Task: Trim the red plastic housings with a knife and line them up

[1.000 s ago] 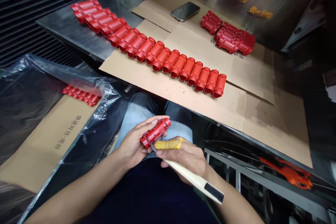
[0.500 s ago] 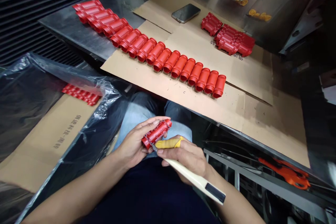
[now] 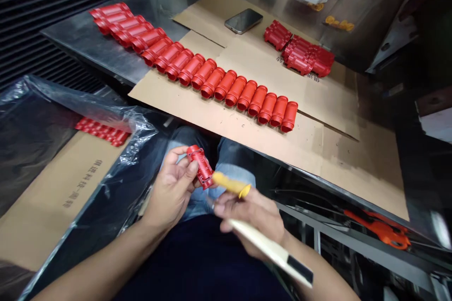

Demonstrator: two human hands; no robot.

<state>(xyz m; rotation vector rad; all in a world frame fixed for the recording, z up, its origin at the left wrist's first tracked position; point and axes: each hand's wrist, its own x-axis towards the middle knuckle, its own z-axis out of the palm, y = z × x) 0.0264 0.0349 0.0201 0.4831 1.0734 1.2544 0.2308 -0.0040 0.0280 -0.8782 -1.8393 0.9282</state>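
Over my lap, my left hand (image 3: 175, 176) grips a red plastic tube-shaped part (image 3: 200, 167) with a dark-outlined panel on its side, tilted with its lower end toward my right hand. My right hand (image 3: 249, 214), slightly blurred, is closed around a knife (image 3: 270, 249) with a cream handle and a black end piece; its short blade shows faintly near the fingertips. A yellow finger cot (image 3: 231, 184) covers the right index finger, whose tip is close to the lower end of the red part. Whether they touch I cannot tell.
Red tubes (image 3: 208, 73) stand in a long row across the cardboard-covered table (image 3: 339, 174). Behind lie a phone (image 3: 243, 20) and a cluster of red parts (image 3: 300, 52). At left, a plastic-lined box (image 3: 52, 197) holds more red parts (image 3: 102, 130). Orange-handled tool (image 3: 381, 230) below the table edge.
My left hand has turned the red part so its upper end now points up and left. My right hand with the knife has drawn back slightly from it. The view has shifted a little.
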